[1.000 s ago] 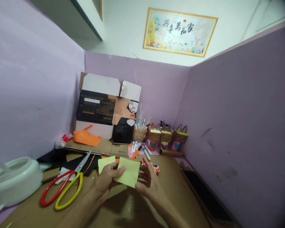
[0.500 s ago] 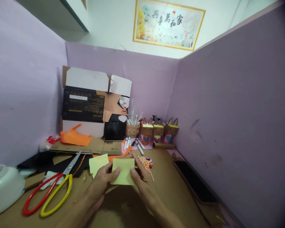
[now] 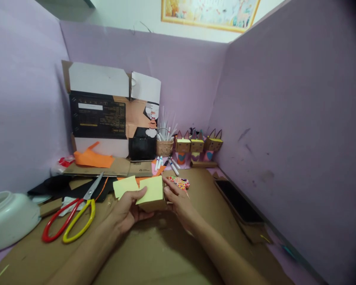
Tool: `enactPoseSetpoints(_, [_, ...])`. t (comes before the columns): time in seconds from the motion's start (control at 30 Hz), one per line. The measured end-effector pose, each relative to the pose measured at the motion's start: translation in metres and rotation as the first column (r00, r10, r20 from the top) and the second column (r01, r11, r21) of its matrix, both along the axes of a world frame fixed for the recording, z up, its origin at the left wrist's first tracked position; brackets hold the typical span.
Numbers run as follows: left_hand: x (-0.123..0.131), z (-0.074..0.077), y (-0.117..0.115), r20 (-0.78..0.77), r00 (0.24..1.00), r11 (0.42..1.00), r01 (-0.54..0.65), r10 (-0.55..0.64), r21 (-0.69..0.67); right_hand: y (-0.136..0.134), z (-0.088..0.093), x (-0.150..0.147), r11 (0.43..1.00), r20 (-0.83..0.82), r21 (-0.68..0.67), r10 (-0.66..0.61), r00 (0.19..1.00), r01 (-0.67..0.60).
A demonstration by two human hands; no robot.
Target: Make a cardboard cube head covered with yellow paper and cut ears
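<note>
Between my hands is a small cardboard box with a pale yellow paper square on its top face. My left hand grips its left side, thumb on the yellow paper and fingers underneath. Against the right side lie the fingers of my right hand. Just behind my left hand is a loose yellow paper sheet. To the left lie large scissors with one red and one yellow handle, blades partly spread. A patterned colourful item lies beyond my right hand.
Cardboard covers the table. A white pot stands at left, a dark phone-like slab at right. Behind are a flattened carton, orange paper, markers, a basket of sticks and three eared cardboard figures.
The box has tilted and turned, so its cardboard front side now shows below the yellow top. My right thumb has left the top face. The view has tipped downward.
</note>
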State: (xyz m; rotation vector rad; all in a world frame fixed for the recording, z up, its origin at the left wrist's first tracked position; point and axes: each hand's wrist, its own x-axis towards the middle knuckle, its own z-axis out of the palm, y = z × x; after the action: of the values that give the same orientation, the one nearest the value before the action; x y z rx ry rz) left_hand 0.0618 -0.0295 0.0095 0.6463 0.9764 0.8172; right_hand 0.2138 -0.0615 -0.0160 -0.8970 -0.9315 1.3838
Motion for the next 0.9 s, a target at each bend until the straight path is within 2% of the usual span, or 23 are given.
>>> enactPoseSetpoints(0.27, [0.001, -0.001, -0.002, -0.014, 1.000, 1.000, 0.013, -0.013, 0.018, 0.001, -0.003, 0.001, 1.000, 0.006, 0.016, -0.011, 1.000, 0.011])
enactPoseSetpoints(0.37, [0.003, 0.001, -0.005, -0.070, 0.998, 0.997, 0.001, 0.005, 0.078, 0.001, -0.004, 0.002, 1.000, -0.013, -0.010, -0.010, 1.000, 0.010])
enactPoseSetpoints(0.43, [0.005, 0.002, -0.008, -0.114, 0.993, 0.988, 0.033, -0.016, 0.149, 0.000, -0.004, 0.001, 1.000, 0.001, -0.005, -0.001, 1.000, 0.001])
enactPoseSetpoints(0.53, [0.007, 0.003, -0.011, -0.177, 0.983, 0.957, 0.099, -0.051, 0.272, 0.000, -0.006, 0.002, 0.998, 0.081, 0.044, -0.046, 0.996, 0.042])
enactPoseSetpoints(0.63, [0.006, 0.003, -0.013, -0.220, 0.974, 0.901, 0.137, -0.047, 0.412, 0.000, -0.006, 0.002, 0.992, 0.166, 0.054, -0.118, 0.979, 0.110])
enactPoseSetpoints(0.7, [0.006, 0.003, -0.014, -0.215, 0.975, 0.867, 0.149, -0.049, 0.476, 0.000, -0.007, 0.003, 0.992, 0.198, 0.056, -0.121, 0.973, 0.112])
enactPoseSetpoints(0.9, [0.003, 0.005, -0.016, -0.200, 0.976, 0.842, 0.176, -0.083, 0.510, 0.000, -0.008, 0.005, 0.986, 0.235, 0.110, -0.151, 0.960, 0.128])
